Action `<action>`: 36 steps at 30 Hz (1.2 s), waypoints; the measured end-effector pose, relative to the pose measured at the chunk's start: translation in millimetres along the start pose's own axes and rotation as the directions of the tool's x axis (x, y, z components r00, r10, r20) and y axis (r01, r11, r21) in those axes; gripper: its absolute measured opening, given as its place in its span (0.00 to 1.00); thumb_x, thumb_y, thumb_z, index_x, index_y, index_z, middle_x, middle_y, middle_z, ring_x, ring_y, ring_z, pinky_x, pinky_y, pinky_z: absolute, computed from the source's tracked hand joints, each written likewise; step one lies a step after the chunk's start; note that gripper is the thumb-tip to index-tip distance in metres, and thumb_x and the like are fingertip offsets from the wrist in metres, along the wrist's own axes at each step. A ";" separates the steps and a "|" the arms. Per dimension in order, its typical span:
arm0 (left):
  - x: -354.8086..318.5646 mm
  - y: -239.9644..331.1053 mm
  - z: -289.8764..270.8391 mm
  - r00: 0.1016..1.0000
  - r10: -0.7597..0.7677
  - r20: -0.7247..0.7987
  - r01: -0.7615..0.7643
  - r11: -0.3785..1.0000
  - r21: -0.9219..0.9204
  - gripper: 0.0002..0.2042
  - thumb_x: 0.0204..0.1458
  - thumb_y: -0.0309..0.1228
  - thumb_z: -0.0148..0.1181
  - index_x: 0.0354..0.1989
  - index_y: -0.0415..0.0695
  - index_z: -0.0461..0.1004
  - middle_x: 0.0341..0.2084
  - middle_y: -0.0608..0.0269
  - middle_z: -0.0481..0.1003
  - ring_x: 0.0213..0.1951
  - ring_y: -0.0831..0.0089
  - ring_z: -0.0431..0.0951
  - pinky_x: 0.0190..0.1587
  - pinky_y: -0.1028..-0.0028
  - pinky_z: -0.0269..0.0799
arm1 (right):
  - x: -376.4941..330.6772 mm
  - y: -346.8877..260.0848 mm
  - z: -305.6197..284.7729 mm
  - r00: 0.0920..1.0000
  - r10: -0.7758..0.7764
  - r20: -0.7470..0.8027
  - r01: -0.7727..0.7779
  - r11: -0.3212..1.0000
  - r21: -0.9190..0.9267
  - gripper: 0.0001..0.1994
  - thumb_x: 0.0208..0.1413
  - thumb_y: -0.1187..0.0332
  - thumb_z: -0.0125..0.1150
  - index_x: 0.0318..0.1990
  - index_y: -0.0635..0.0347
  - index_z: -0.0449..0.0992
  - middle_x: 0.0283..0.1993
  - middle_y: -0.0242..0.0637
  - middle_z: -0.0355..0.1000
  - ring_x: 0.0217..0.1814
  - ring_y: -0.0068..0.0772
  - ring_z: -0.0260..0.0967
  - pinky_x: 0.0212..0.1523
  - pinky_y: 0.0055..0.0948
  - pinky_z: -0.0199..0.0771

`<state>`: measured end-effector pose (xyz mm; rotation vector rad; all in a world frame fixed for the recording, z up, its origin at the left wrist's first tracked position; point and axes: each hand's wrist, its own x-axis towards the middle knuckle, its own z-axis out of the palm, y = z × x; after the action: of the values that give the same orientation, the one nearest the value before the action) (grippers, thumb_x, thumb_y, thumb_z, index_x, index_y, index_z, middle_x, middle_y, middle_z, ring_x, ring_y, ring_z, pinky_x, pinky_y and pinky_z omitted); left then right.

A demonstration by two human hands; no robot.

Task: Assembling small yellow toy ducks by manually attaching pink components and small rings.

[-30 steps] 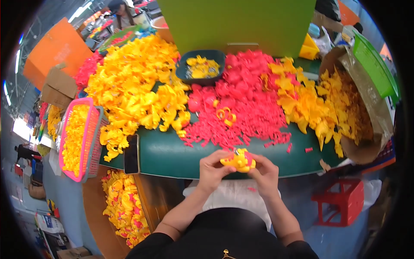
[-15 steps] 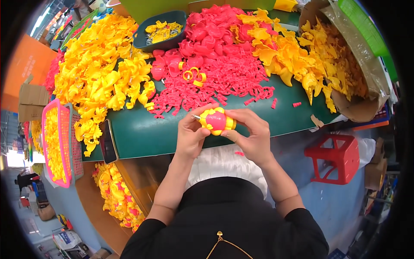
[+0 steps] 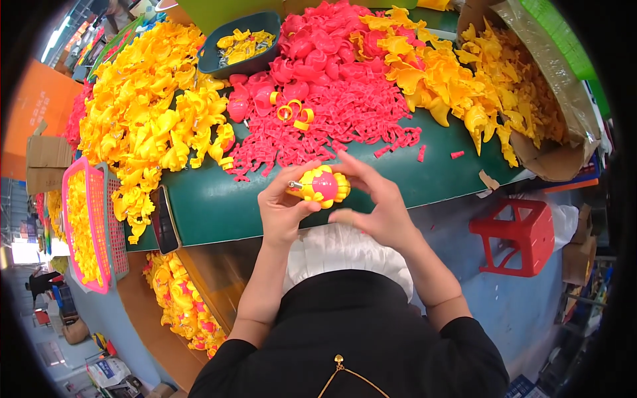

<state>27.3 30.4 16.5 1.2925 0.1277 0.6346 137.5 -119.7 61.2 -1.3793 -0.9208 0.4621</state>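
Holding a small yellow plastic toy with a pink centre (image 3: 319, 186), I had left hand (image 3: 284, 209) and right hand (image 3: 373, 199) clamped on it above the green desk (image 3: 212, 199).

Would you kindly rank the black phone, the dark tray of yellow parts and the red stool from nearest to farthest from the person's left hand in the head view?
1. black phone, on the table edge to the left of the left hand.
2. dark tray of yellow parts, up at the table's far side.
3. red stool, on the floor far right.
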 end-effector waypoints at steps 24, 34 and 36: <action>-0.3 3.4 22.2 0.988 -0.019 -0.154 -0.028 0.954 -0.297 0.34 0.48 0.37 0.71 0.61 0.37 0.62 0.56 0.55 0.69 0.55 0.66 0.73 0.57 0.66 0.71 | 3.5 18.3 14.6 0.932 -0.356 -0.064 0.306 0.871 -0.383 0.24 0.37 0.75 0.77 0.46 0.62 0.75 0.49 0.44 0.74 0.48 0.35 0.74 0.49 0.30 0.77; -7.5 17.4 -3.9 0.977 -0.197 0.076 0.210 0.951 -0.228 0.30 0.52 0.23 0.64 0.65 0.36 0.61 0.60 0.60 0.67 0.58 0.73 0.69 0.61 0.70 0.64 | 25.8 -8.2 -13.9 0.945 0.066 0.319 -0.064 0.998 -0.016 0.29 0.44 0.79 0.71 0.58 0.63 0.72 0.60 0.44 0.69 0.52 0.33 0.75 0.51 0.32 0.77; -9.4 15.6 -4.6 0.979 -0.195 0.056 0.203 0.949 -0.240 0.30 0.53 0.24 0.63 0.65 0.37 0.60 0.60 0.59 0.67 0.59 0.71 0.68 0.62 0.70 0.63 | 27.0 -10.9 -8.8 0.941 0.079 0.330 -0.058 0.996 -0.074 0.29 0.47 0.75 0.70 0.59 0.61 0.71 0.59 0.45 0.70 0.48 0.34 0.77 0.48 0.31 0.78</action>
<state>11.8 31.6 27.1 1.0349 0.1473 0.4410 157.7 -106.7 79.8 -1.4179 -1.1725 0.7413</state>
